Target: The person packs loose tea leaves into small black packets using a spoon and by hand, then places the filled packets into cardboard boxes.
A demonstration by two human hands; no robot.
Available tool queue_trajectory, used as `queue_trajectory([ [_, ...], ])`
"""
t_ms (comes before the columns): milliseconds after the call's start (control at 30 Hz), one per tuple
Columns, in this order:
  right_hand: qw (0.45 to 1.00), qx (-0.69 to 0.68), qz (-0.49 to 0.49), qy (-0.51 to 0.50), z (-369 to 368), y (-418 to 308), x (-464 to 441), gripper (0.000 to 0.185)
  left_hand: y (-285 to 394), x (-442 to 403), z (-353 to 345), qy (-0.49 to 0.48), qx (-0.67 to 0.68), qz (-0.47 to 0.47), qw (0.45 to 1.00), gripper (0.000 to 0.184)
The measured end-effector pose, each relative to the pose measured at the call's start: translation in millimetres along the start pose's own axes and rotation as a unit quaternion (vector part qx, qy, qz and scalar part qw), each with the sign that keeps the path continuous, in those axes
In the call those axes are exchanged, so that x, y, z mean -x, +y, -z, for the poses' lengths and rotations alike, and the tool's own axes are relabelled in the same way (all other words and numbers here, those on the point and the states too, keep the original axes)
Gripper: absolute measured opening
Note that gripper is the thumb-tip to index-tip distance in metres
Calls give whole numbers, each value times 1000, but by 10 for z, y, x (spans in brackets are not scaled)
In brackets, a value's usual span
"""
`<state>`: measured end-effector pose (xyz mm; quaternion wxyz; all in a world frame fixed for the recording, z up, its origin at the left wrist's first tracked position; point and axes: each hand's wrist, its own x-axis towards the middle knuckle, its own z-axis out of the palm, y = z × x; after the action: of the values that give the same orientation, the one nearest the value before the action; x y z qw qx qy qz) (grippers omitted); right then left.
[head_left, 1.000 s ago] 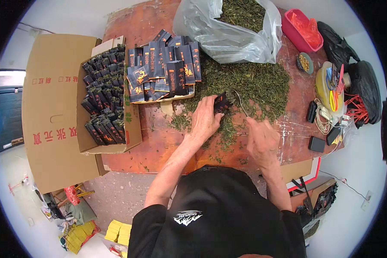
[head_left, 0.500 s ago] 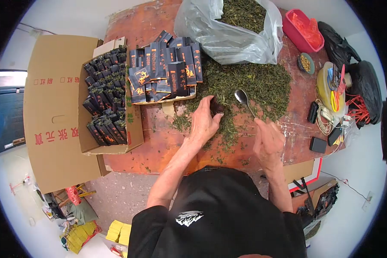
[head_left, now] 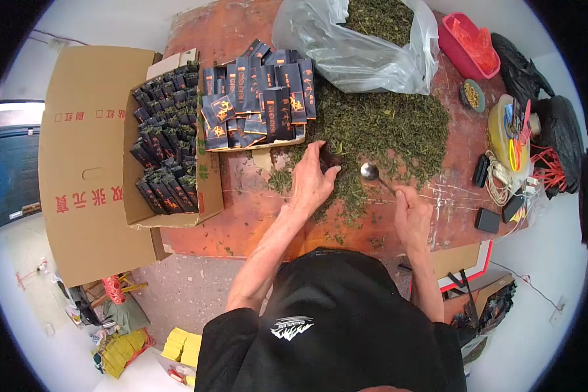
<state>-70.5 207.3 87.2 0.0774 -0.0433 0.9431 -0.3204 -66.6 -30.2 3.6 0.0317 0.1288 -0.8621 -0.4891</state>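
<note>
At the near edge of the loose dried tea leaves [head_left: 405, 124], my left hand [head_left: 309, 184] curls its thumb and fingers around a small dark packet [head_left: 332, 159]. Much of that packet is hidden, and its contents are not clear. My right hand [head_left: 413, 217] grips the handle of a metal spoon [head_left: 370, 172]. The spoon's bowl is over the leaves, just right of the packet. What lies in the bowl is hard to make out. Beyond my left hand, a shallow box [head_left: 284, 143] is heaped with flat black tea packets [head_left: 247, 85] with orange print.
A cardboard carton [head_left: 209, 196] on the left holds rows of black packets with leaves at their tops. A clear plastic bag [head_left: 372, 68] of leaves stands behind the pile. To the right are a pink basket [head_left: 445, 39], a small bowl [head_left: 480, 98], scissors and cords.
The spoon's bowl has moved slightly down and its angle has changed. My right hand has shifted a little. My left hand keeps its grip on the packet. The whole view has shifted slightly.
</note>
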Motion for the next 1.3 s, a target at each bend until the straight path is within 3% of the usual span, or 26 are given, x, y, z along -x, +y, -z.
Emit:
queue_trajectory([
  [500, 984, -159, 28, 80, -807, 323, -335, 22, -131, 53, -69, 25, -15, -25, 999, 62],
  [600, 984, -172, -28, 40, -739, 355, -304, 24, -143, 54, -70, 21, -14, -14, 1000, 63],
  [767, 987, -155, -39, 10, -665, 423, -242, 28, -140, 54, -103, 51, 29, -37, 998, 64],
  [900, 989, -146, -5, 21, -741, 729, -282, 27, 81, 126, 119, 27, 58, -18, 998, 82],
  [967, 988, -155, -18, 12, -694, 695, -282, 27, 217, 203, 350, 72, 30, -93, 993, 94],
  [1067, 981, -190, -28, 1, -711, 807, -292, 26, 352, 320, 785, 141, -20, -117, 983, 112],
  [1167, 979, -197, 43, 34, -873, 1089, -394, 24, 304, 509, 1259, 137, 178, 0, 974, 112],
  [1300, 978, -201, 51, 36, -903, 1152, -419, 24, 46, 714, 1900, 258, -11, -32, 965, 122],
])
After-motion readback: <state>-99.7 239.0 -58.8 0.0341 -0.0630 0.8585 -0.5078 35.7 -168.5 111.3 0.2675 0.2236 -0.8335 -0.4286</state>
